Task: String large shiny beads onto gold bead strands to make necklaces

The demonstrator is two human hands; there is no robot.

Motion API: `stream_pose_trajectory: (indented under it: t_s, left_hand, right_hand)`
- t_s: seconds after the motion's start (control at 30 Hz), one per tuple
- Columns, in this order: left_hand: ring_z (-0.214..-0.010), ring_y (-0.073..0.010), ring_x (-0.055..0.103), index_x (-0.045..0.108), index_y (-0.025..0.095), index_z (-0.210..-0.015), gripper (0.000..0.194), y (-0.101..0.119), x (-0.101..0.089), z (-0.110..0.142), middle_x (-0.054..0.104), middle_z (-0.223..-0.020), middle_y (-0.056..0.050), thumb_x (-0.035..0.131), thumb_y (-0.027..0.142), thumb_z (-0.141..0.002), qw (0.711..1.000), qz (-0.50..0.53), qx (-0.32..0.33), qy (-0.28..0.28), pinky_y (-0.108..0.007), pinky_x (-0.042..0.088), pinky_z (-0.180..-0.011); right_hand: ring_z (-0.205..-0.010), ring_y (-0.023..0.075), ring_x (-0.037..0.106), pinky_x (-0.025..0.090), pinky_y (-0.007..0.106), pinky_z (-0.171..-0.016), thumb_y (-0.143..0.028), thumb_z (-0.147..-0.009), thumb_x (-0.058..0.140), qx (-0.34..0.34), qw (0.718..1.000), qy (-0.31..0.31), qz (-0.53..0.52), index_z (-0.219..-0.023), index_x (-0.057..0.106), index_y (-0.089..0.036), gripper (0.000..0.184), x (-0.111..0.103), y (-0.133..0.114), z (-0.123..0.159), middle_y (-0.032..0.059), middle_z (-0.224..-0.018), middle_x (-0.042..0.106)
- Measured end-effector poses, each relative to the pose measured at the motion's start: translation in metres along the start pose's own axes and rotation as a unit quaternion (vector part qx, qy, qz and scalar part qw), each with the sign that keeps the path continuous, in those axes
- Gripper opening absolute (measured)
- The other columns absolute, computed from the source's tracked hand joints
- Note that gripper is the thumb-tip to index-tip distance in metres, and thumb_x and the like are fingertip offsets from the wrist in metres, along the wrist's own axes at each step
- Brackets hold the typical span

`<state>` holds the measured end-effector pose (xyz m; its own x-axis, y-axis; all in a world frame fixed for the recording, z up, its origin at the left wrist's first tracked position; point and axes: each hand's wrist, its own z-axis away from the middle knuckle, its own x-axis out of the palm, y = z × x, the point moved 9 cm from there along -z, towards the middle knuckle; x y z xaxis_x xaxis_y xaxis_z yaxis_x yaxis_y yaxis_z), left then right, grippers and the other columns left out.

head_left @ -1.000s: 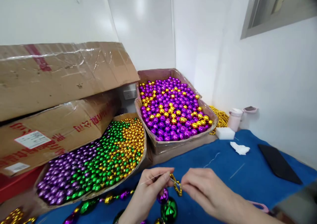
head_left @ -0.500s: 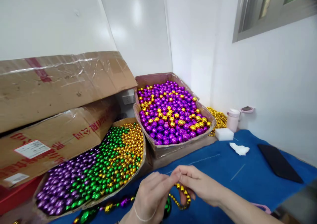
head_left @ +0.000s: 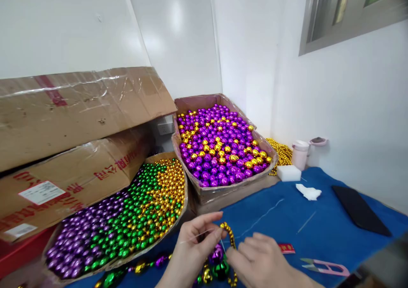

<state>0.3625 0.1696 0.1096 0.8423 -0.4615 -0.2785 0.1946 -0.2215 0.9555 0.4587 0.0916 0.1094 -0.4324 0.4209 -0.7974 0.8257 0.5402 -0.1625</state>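
A white thread is pinched between thumb and forefinger of the left hand. The right hand is curled narrow, and the thread appears to be gripped at its fingertips, though the exact contact is partly hidden. Half a second ago the hands were pressed together; now they are parted, with the thread spanned between them, so it is judged to be drawn tight there. A strand of gold beads is looped up beside the left fingertips and passed behind the right hand. Just below, a purple bead and a large green bead are hung between the hands. With the right forearm lowered, pink-handled snips and a red packet have been uncovered on the blue cloth. Beyond, loose purple and gold beads are held in a cardboard box.
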Motion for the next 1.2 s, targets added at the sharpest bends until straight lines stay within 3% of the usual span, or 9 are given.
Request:
stream_pose_trajectory:
  t_s: [0.07, 0.17, 0.23, 0.33, 0.47, 0.67, 0.9, 1.1, 1.2]
  left_hand:
    - [-0.073, -0.0184, 0.068, 0.069, 0.02, -0.106, 0.029, 0.0, 0.001, 0.001, 0.075, -0.079, -0.005, 0.067, 0.032, -0.079, 1.0, 0.018, -0.001, -0.001, -0.023, 0.052, -0.063]
    - [-0.078, -0.0193, 0.069, 0.069, 0.023, -0.108, 0.028, 0.012, 0.001, 0.006, 0.076, -0.085, -0.005, 0.063, 0.03, -0.082, 0.997, -0.04, 0.069, -0.004, -0.026, 0.053, -0.071]
    - [-0.078, -0.0189, 0.069, 0.067, 0.025, -0.111, 0.027, 0.025, 0.004, 0.009, 0.075, -0.089, -0.005, 0.06, 0.026, -0.085, 0.988, -0.09, 0.124, -0.017, -0.027, 0.054, -0.072]
    - [-0.076, -0.0172, 0.069, 0.065, 0.027, -0.112, 0.029, 0.048, 0.011, 0.014, 0.074, -0.09, -0.005, 0.057, 0.016, -0.086, 0.959, -0.161, 0.229, -0.034, -0.025, 0.053, -0.071]
    - [-0.069, -0.0161, 0.067, 0.064, 0.026, -0.11, 0.032, 0.063, 0.011, 0.019, 0.073, -0.082, -0.004, 0.057, 0.008, -0.084, 0.925, -0.212, 0.316, -0.009, -0.024, 0.052, -0.066]
    - [-0.067, -0.0151, 0.066, 0.064, 0.024, -0.109, 0.031, 0.049, 0.005, 0.018, 0.072, -0.079, -0.004, 0.059, 0.007, -0.083, 0.926, -0.226, 0.302, 0.014, -0.022, 0.051, -0.062]
    - [-0.079, -0.0204, 0.065, 0.067, 0.02, -0.1, 0.022, 0.03, -0.001, 0.021, 0.072, -0.089, -0.01, 0.06, 0.01, -0.082, 0.868, -0.335, 0.365, 0.038, -0.028, 0.051, -0.072]
    - [-0.052, -0.0127, 0.046, 0.056, 0.019, -0.061, 0.029, -0.016, -0.034, 0.018, 0.049, -0.056, 0.002, 0.059, 0.034, -0.085, 0.991, -0.059, 0.044, 0.113, -0.022, 0.037, -0.048]
    - [-0.057, -0.0122, 0.048, 0.06, 0.016, -0.067, 0.026, -0.035, -0.026, 0.027, 0.056, -0.065, 0.0, 0.064, 0.038, -0.081, 0.966, 0.214, -0.087, 0.119, -0.022, 0.041, -0.051]
  right_hand:
    - [-0.045, 0.0119, 0.052, 0.025, 0.026, -0.046, -0.025, -0.087, 0.052, -0.028, 0.999, -0.009, 0.014, -0.073, 0.062, -0.021, 0.017, -0.003, -0.007, 0.002, -0.0026, -0.052, 0.06]
    - [-0.069, 0.0115, 0.059, 0.038, 0.022, -0.061, -0.032, -0.092, 0.047, 0.105, 0.98, -0.021, -0.17, -0.09, 0.062, -0.024, 0.017, -0.015, 0.024, -0.006, -0.0023, -0.078, 0.066]
    - [-0.083, 0.0129, 0.056, 0.039, 0.024, -0.073, -0.035, -0.095, 0.043, 0.216, 0.909, -0.019, -0.357, -0.097, 0.062, -0.023, 0.022, -0.01, 0.048, -0.009, 0.0003, -0.09, 0.063]
    - [-0.061, 0.0103, 0.053, 0.04, 0.022, -0.057, -0.046, -0.093, 0.042, 0.265, 0.781, -0.104, -0.557, -0.094, 0.062, -0.018, 0.034, 0.029, 0.048, -0.01, -0.0003, -0.072, 0.061]
    - [-0.044, 0.0083, 0.053, 0.04, 0.019, -0.046, -0.05, -0.085, 0.053, 0.235, 0.703, -0.201, -0.641, -0.098, 0.06, -0.015, 0.038, 0.07, 0.023, -0.005, -0.0003, -0.06, 0.063]
    - [-0.052, 0.006, 0.05, 0.037, 0.017, -0.05, -0.051, -0.088, 0.051, 0.252, 0.745, -0.119, -0.606, -0.078, 0.057, -0.015, 0.038, 0.056, 0.036, -0.002, -0.0026, -0.063, 0.059]
    - [-0.051, 0.0086, 0.055, 0.041, 0.02, -0.051, -0.051, -0.089, 0.05, 0.276, 0.76, -0.075, -0.583, -0.081, 0.057, -0.015, 0.038, 0.044, 0.05, 0.007, -0.0001, -0.063, 0.063]
    - [-0.052, 0.0069, 0.05, 0.038, 0.019, -0.052, -0.051, -0.091, 0.046, 0.312, 0.741, -0.044, -0.593, -0.078, 0.053, -0.016, 0.039, 0.06, 0.054, 0.031, -0.004, -0.058, 0.054]
    - [-0.05, 0.0073, 0.049, 0.039, 0.02, -0.053, -0.053, -0.09, 0.048, 0.307, 0.737, -0.085, -0.595, -0.078, 0.054, -0.015, 0.04, 0.072, 0.043, 0.04, -0.0042, -0.056, 0.053]
